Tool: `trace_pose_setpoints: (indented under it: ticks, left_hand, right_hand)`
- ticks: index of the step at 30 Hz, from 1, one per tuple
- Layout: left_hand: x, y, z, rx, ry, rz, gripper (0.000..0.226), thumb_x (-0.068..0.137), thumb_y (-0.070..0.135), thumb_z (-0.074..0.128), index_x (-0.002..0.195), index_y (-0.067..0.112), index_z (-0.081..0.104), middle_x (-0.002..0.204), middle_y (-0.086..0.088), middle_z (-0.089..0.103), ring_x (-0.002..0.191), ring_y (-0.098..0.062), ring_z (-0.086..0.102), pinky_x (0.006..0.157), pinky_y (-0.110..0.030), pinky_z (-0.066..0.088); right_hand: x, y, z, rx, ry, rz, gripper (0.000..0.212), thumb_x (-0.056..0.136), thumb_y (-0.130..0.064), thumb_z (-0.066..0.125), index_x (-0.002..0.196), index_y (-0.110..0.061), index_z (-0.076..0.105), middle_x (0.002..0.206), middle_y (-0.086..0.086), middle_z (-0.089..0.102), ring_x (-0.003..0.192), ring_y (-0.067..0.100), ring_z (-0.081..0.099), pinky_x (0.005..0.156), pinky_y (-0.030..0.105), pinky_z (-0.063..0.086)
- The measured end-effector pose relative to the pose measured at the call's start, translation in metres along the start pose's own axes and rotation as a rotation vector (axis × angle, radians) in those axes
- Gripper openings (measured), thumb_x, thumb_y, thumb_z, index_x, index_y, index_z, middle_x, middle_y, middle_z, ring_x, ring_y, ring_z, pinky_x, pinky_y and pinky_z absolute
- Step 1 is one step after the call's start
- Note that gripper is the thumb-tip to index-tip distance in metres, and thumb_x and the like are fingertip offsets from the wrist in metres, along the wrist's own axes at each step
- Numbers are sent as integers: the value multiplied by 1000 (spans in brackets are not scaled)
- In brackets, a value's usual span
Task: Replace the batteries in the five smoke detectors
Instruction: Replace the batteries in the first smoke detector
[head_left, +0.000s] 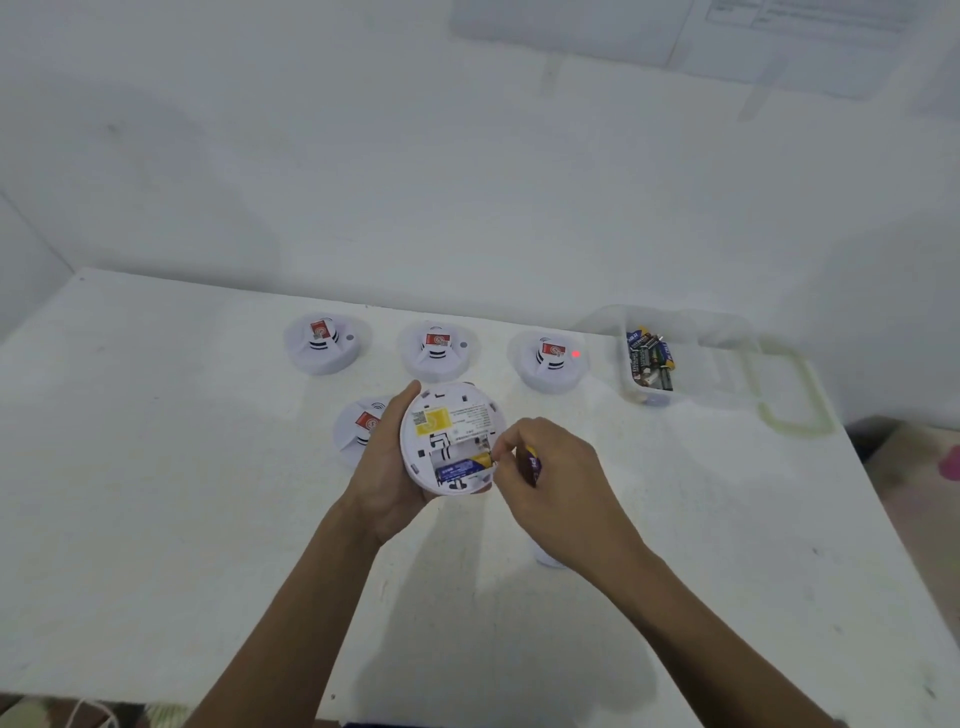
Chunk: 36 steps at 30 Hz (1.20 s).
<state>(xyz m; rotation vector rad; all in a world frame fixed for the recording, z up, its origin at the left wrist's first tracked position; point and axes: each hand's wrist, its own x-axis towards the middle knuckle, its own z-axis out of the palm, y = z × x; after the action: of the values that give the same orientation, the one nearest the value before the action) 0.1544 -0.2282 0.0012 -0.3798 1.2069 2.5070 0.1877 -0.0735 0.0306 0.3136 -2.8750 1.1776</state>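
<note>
Fingers (511, 436) of our right hand (561, 478), clutching a purple cylindrical battery (533, 465), are touching the right end of the crosswise blue-and-gold battery (462, 467).

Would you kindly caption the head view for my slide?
Left hand holds an upturned smoke detector while the right hand, gripping a purple battery, touches the blue battery in its compartment.
</note>
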Motion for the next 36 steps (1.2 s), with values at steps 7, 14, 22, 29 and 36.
trace_pose_setpoints:
  ticks: [7, 14, 22, 29, 36]
  left_hand:
    - [0, -1, 3, 63, 21, 108, 71, 103, 29, 20, 61, 30, 78, 70, 3, 75, 61, -11, 71, 51, -23, 56]
    - [4, -4, 1, 153, 35, 223, 38, 103, 25, 23, 99, 17, 60, 75, 5, 75, 68, -11, 72, 55, -22, 56]
    - [11, -11, -9, 141, -3, 237, 38, 94, 37, 30, 109, 19, 59, 91, 3, 76, 84, -15, 72, 67, -26, 58]
    - [15, -14, -12, 158, -25, 160, 46, 89, 47, 30, 118, 22, 57, 95, 5, 75, 89, -15, 72, 74, -27, 59]
    - [18, -20, -9, 186, -34, 179, 49, 79, 52, 41, 114, 24, 60, 102, 3, 74, 95, -17, 70, 74, -25, 57]
  right_hand:
    - [-4, -8, 14, -49, 103, 94, 10, 89, -30, 64, 87, -21, 59, 79, -12, 52, 66, 2, 51, 57, 5, 37]
    - [0, -14, 24, 89, 136, 296, 18, 89, -33, 64, 101, -19, 62, 93, -6, 63, 66, 0, 54, 56, -3, 39]
    - [7, -17, 29, 362, 159, 465, 18, 87, -32, 67, 96, -17, 60, 91, -6, 65, 77, 4, 64, 60, 7, 48]
    - [3, -23, 26, 344, 202, 416, 25, 85, -33, 69, 95, -18, 51, 84, -14, 56, 72, 2, 59, 56, -1, 42]
    - [2, -21, 27, 279, 210, 339, 26, 87, -28, 66, 99, -21, 43, 97, -11, 54, 75, 0, 56, 59, -2, 43]
